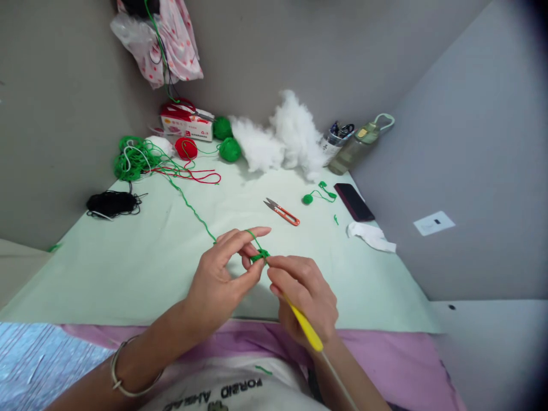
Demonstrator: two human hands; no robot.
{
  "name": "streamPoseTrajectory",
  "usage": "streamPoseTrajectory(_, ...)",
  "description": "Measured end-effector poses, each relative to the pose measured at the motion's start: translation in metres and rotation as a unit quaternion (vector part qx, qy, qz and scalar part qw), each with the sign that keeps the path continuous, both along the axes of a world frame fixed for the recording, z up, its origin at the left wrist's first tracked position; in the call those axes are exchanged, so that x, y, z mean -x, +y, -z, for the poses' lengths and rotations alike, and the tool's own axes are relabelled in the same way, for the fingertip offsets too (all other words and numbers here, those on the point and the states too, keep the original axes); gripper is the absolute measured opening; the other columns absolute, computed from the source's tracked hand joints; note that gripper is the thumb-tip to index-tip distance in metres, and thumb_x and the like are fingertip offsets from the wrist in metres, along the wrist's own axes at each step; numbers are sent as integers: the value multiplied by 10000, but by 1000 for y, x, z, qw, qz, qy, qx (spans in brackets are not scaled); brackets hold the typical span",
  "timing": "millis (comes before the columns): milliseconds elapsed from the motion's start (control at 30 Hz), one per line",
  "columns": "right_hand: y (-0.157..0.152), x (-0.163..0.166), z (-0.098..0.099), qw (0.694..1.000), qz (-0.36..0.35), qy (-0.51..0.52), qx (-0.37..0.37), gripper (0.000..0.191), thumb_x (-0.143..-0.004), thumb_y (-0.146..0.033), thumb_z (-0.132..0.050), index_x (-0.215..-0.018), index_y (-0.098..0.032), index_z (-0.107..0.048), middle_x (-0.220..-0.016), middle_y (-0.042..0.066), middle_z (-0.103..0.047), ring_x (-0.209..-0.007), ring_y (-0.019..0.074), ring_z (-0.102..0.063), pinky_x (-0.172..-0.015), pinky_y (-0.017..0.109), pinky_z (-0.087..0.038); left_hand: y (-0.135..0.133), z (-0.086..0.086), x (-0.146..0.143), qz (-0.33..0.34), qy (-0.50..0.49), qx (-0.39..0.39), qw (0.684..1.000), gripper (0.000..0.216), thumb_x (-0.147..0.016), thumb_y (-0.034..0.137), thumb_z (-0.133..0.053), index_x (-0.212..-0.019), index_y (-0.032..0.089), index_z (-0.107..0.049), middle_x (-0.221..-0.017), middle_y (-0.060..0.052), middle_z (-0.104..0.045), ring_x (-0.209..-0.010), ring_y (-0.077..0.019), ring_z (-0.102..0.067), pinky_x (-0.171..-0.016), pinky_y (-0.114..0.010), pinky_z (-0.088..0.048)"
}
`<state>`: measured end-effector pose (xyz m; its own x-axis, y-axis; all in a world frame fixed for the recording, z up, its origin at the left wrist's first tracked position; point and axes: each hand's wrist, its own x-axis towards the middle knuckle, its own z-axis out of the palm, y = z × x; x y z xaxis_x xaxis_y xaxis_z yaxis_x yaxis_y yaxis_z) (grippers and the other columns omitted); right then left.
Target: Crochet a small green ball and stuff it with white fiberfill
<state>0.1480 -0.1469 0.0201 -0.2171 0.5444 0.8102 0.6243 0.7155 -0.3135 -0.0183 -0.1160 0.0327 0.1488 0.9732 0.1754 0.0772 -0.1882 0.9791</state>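
My left hand (222, 274) pinches a small green crochet piece (260, 255) between thumb and middle finger. Green yarn (192, 208) runs over its raised index finger and trails back left across the table to a green tangle (131, 157). My right hand (306, 294) is closed around a yellow-handled crochet hook (305, 326), whose tip meets the green piece. Both hands hover over the near middle of the pale green table (128, 268).
Orange thread snips (281, 211) lie just beyond my hands. Further back are white stuffing (282, 140), green yarn balls (230, 149), a red ball (185, 148), black yarn (112, 203), a phone (354, 201), a bottle (357, 145) and a white cloth (370, 235).
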Motion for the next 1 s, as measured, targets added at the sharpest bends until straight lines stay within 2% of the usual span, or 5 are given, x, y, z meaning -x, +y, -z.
streamPoseTrajectory(200,1,-1,13,1000,14,-4,16,620,-871,-36,-706,-1373,-397,-655,-1111,69,-767,-987,241,-726,-791,381,-608,1,-3,1,117,-205,207,950,534,-823,272,-804,-1341,271,-674,-842,22,-591,-743,-108,-535,-715,-235,-452)
streamPoseTrajectory(333,4,-2,5,981,-33,173,78,373,-970,-111,-594,-1231,-334,-739,-1017,64,-755,-894,216,-699,-728,376,-575,8,-2,2,178,-302,308,884,555,-821,327,-835,-1345,219,-686,-728,46,-504,-588,-53,-350,-545,-192,-292)
streamPoseTrajectory(533,13,4,-5,882,-126,392,228,212,-1021,-243,-576,-978,-289,-778,-877,33,-727,-789,175,-654,-678,329,-536,7,-2,1,161,-284,255,910,482,-819,274,-832,-1287,227,-726,-889,-11,-636,-791,-114,-522,-758,-227,-430)
streamPoseTrajectory(733,8,8,-2,928,-76,310,193,209,-995,-206,-610,-1021,-294,-797,-914,50,-765,-860,205,-689,-732,370,-562,4,1,-5,135,-265,213,931,484,-832,262,-827,-1303,290,-721,-883,10,-636,-830,-128,-570,-861,-270,-449)
streamPoseTrajectory(1000,16,-6,-10,819,-156,473,286,187,-991,-327,-634,-886,-253,-770,-776,24,-700,-643,140,-621,-581,285,-523,11,-3,5,224,-306,309,872,516,-806,294,-800,-1311,218,-727,-868,-9,-585,-586,-60,-264,-475,-215,-188)
